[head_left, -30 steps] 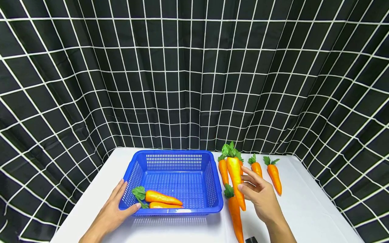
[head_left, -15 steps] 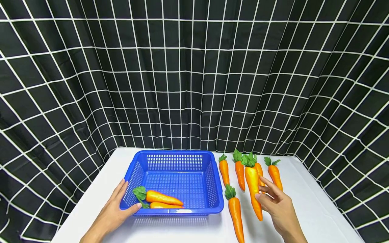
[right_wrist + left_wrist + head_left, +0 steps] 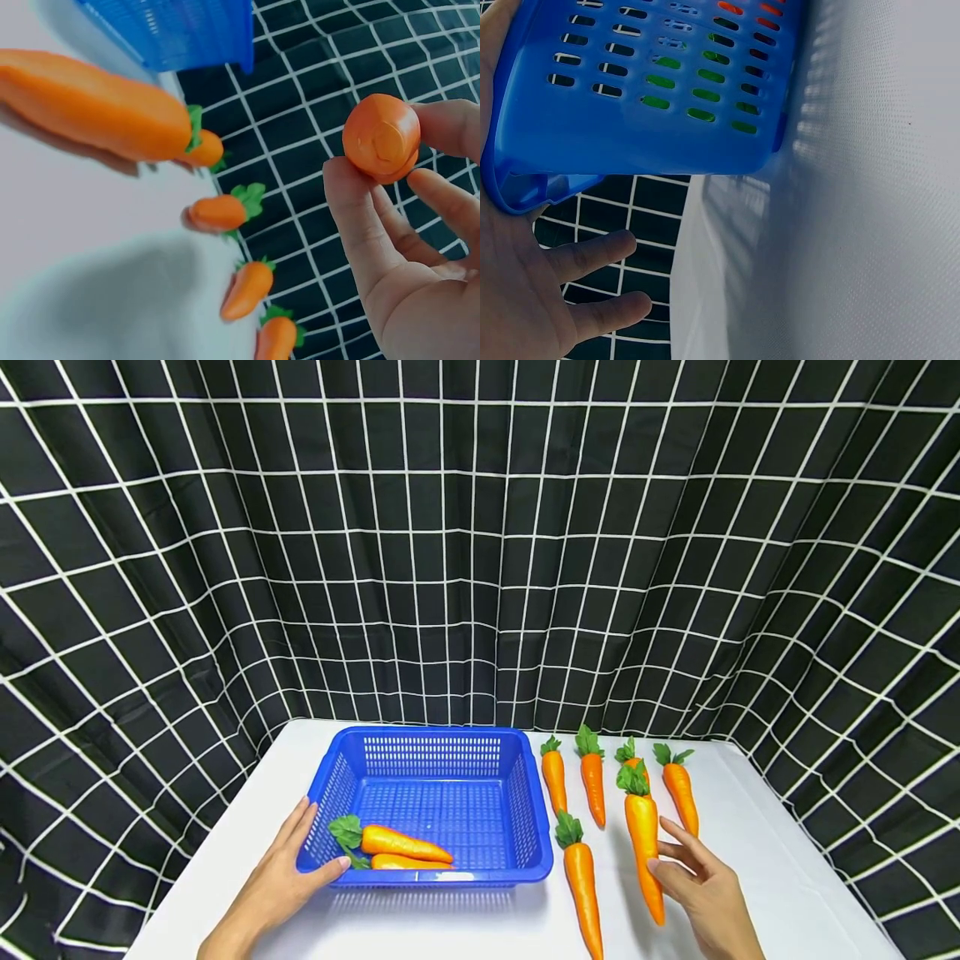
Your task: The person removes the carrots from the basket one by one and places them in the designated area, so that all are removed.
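My right hand (image 3: 701, 889) pinches a carrot (image 3: 642, 839) between thumb and fingers, leafy top pointing away from me. Its shadow falls on the white cloth to its left. In the right wrist view the held carrot (image 3: 381, 139) appears end-on at the fingertips. At the front left corner of a blue plastic basket (image 3: 420, 878) rests my left hand (image 3: 273, 885), thumb on the rim and fingers straight along the side. Two fingers (image 3: 604, 311) reach past the basket wall in the left wrist view. Inside the basket lie an upper carrot (image 3: 405, 841) and a lower carrot (image 3: 412, 862), partly hidden by the rim.
Right of the basket, one carrot (image 3: 583, 893) lies near the front. Several more form a row behind it, from the leftmost carrot (image 3: 553, 781) to the rightmost carrot (image 3: 681, 797). A black curtain (image 3: 480, 552) with white grid lines surrounds the white-covered table (image 3: 780, 860).
My right hand has carried the carrot rightward and toward me, away from the basket, uncovering carrots in the back row. My left hand has stayed at the basket corner.
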The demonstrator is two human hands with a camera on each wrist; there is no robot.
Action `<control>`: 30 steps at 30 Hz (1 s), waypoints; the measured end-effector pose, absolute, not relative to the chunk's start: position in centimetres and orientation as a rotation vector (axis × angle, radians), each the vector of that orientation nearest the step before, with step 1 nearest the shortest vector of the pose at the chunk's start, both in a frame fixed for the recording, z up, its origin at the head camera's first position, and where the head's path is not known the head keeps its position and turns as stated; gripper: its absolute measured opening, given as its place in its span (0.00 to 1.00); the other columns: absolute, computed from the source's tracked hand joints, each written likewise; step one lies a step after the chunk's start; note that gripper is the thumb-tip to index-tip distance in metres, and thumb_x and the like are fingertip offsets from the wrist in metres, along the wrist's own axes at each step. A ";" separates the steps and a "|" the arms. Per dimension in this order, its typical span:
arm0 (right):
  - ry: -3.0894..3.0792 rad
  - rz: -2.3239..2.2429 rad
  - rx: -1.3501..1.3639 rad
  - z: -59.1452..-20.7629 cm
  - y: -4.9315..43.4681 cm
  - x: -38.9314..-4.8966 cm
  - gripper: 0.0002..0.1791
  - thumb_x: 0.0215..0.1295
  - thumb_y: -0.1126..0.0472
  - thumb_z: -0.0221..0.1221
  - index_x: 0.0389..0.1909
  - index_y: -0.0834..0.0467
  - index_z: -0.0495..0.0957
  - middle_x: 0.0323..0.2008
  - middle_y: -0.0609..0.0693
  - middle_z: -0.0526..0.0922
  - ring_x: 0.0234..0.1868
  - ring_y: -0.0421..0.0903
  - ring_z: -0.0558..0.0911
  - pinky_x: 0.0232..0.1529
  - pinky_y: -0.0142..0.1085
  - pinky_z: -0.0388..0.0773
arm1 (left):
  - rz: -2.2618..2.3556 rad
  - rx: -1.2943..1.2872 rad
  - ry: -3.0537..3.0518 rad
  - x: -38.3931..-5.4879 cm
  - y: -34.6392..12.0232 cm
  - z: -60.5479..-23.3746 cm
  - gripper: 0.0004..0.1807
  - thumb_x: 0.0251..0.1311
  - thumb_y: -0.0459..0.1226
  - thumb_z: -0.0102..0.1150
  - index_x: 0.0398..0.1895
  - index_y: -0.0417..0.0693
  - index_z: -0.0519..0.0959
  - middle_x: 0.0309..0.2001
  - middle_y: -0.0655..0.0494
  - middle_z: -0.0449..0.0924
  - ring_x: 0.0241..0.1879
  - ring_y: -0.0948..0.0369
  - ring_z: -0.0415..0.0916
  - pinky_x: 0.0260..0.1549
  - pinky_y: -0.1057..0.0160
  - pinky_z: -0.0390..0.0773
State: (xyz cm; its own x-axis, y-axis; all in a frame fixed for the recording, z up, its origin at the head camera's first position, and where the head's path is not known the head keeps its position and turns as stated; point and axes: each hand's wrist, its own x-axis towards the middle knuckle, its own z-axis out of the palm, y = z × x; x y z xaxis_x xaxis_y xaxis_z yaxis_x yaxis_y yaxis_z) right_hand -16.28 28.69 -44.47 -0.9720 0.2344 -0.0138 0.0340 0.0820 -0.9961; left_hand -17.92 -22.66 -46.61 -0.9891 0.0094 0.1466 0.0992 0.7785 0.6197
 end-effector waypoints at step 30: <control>-2.596 1.800 -0.556 -50.4 29.5 -16.7 0.42 0.50 0.56 0.72 0.67 0.63 0.67 0.45 0.59 0.82 0.41 0.52 0.83 0.38 0.44 0.82 | -1.014 -0.113 -2.786 -17.8 -22.5 -46.7 0.55 0.52 0.59 0.66 0.74 0.37 0.54 0.74 0.42 0.45 0.68 0.35 0.49 0.58 0.31 0.54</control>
State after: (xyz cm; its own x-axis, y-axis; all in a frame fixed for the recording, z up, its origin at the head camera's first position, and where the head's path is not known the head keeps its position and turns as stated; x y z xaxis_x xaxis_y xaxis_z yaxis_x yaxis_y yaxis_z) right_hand -16.69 29.46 -50.42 -0.9378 0.2435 -0.2476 0.3173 0.3110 -0.8959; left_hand -17.81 -22.53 -46.74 -0.9820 0.0118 0.1886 0.1303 0.7651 0.6306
